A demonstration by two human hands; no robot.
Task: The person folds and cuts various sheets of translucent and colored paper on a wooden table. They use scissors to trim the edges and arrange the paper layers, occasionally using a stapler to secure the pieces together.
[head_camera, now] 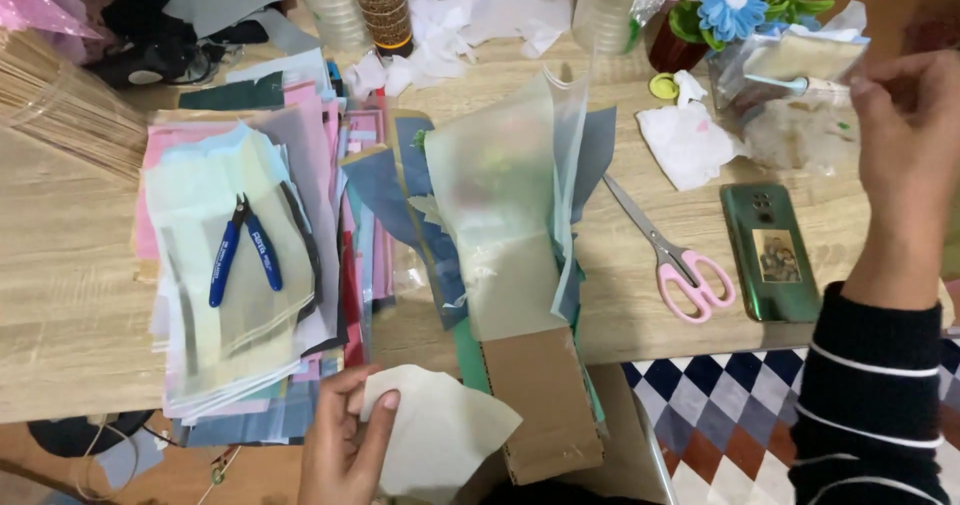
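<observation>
The left hand (345, 445) grips a cream paper piece (440, 430) at the near edge of the table (70, 295), thumb pressed on the sheet's upper left corner; the sheet extends right of the hand. The right hand (905, 155) is raised at the far right, fingers closed around the end of a glue tube (800, 85) that points left from it.

Just right of the left hand lies a cardboard box (545, 405), overhanging the table edge. Translucent sheets (505, 215) and blue ones stand out of its far end. Above the left hand a paper stack (250, 265) carries blue-handled cutters (243, 250).

Below the right hand lie a green phone (770, 255) and, left of it, pink-handled scissors (675, 260). A pot of paper flowers (720, 5) stands left of the right hand.

Bare table shows between the box and the scissors, and left of the stack. The floor (720, 415) shows beyond the table edge.
</observation>
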